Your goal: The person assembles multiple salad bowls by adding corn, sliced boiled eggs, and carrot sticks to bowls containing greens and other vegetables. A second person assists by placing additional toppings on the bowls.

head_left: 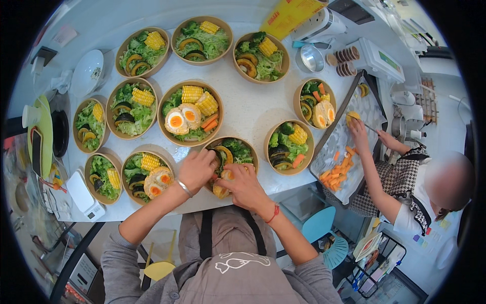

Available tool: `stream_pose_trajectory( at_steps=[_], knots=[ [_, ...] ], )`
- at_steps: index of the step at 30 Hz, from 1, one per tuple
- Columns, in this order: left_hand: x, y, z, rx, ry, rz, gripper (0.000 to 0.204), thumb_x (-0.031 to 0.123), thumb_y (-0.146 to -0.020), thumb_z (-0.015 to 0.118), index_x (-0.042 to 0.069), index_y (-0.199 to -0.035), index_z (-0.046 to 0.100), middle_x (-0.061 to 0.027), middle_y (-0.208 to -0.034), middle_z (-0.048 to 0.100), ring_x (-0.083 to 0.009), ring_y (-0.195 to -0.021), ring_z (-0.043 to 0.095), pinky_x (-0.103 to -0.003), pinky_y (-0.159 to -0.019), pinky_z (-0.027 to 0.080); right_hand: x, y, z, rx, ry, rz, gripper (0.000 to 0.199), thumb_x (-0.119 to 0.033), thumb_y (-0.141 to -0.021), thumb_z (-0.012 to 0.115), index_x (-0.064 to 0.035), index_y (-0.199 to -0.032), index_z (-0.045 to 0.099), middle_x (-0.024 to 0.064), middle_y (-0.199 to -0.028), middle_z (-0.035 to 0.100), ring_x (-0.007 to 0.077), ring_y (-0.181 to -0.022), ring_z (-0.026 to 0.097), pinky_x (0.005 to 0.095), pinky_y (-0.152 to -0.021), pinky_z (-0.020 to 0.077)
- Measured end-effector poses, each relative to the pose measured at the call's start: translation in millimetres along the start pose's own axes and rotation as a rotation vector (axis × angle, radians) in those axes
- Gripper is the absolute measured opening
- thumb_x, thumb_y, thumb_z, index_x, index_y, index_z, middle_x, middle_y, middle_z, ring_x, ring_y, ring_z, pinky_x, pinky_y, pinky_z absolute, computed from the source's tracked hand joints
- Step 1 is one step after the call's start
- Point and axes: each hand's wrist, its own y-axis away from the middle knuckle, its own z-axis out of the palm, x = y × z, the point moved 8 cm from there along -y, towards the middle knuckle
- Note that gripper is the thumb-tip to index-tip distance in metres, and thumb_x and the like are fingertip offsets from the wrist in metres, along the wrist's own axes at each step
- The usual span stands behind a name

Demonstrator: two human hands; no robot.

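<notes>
Both hands work over the near paper bowl [255,161], which holds greens and pumpkin slices [223,150]. My right hand [245,187] reaches in from the right, with fingers closed around a halved, coated boiled egg [221,191] near the bowl's front edge. At the left rim is my left hand [198,168], its fingers curled down into the bowl; whatever they pinch is hidden. Just left stands a salad bowl with egg halves [159,182] and corn. Behind my hands, another bowl has two egg halves [183,119], corn pieces [206,103] and carrot sticks [209,121].
Several more salad bowls [201,40] cover the white table. At right, a co-worker's hand [358,134] touches a yellow piece over a lined tray [324,157] with carrot sticks [339,169]; the other grips a thin utensil. A white scale [85,196] stands at left, a metal bowl [310,59] at the back.
</notes>
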Motion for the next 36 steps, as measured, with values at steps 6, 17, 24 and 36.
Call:
stream_pose_trajectory(
  at_steps=[6,17,24,36],
  knots=[
    [-26,-1,-16,-0.039,0.032,-0.209,0.012,0.021,-0.070,0.063,0.012,-0.077,0.061,-0.0027,-0.076,0.056,-0.0212,-0.073,0.059,-0.034,-0.065,0.046,-1,-3,4,0.003,0.022,-0.003,0.039,-0.001,-0.063,0.058,-0.0135,-0.100,0.060,0.0141,-0.111,0.047,0.0280,-0.105,0.045,0.0405,-0.089,0.0307],
    [-27,-10,-20,0.116,0.012,-0.172,0.014,0.018,-0.065,0.065,0.013,-0.078,0.061,-0.0003,-0.080,0.051,-0.0161,-0.079,0.054,-0.029,-0.061,0.047,39,-7,-25,0.394,0.100,0.252,0.030,-0.007,-0.064,0.060,-0.0111,-0.094,0.060,0.0053,-0.090,0.053,0.0224,-0.091,0.048,0.0353,-0.076,0.0335],
    [-27,-22,-8,0.051,-0.041,-0.168,0.018,0.019,-0.062,0.069,0.013,-0.075,0.058,-0.0009,-0.079,0.049,-0.0161,-0.076,0.054,-0.030,-0.059,0.047,46,-40,-11,0.383,0.400,0.362,0.010,-0.013,-0.065,0.058,-0.0093,-0.075,0.057,0.0046,-0.077,0.047,0.0218,-0.080,0.045,0.0356,-0.067,0.0326],
    [-24,-20,-7,0.078,-0.073,-0.181,0.020,0.020,-0.064,0.068,0.013,-0.079,0.056,-0.0022,-0.079,0.048,-0.0172,-0.074,0.056,-0.031,-0.055,0.047,42,-52,-22,0.418,0.379,0.352,0.018,-0.022,-0.063,0.065,-0.0085,-0.074,0.059,0.0043,-0.081,0.048,0.0211,-0.082,0.044,0.0349,-0.069,0.0322]
  ],
)
